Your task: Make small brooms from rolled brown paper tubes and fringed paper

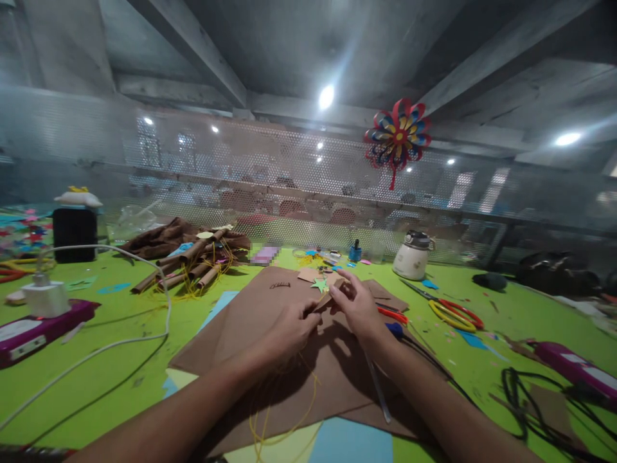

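Note:
My left hand [299,326] is closed on the lower end of a small rolled piece of brown paper [326,301]. At its upper end, my right hand [357,305] pinches the same piece between thumb and fingers. Yellow string [315,379] trails below my left hand over a large brown paper sheet [241,328]. Just beyond the fingers is a green paper star [319,284]. Beside my right wrist lie a red handle [393,314], a blue-ended tool [395,330] with a black cord, and a clear stick [378,389], partly hidden by the forearm.
Brown paper rolls with yellow string [193,263] lie back left. Scissors [448,308] and a white bottle [412,255] stand at right. Purple power strips [48,328] flank both sides, with a white cable [166,308] and black cords [518,392]. A perforated screen [308,193] borders the back.

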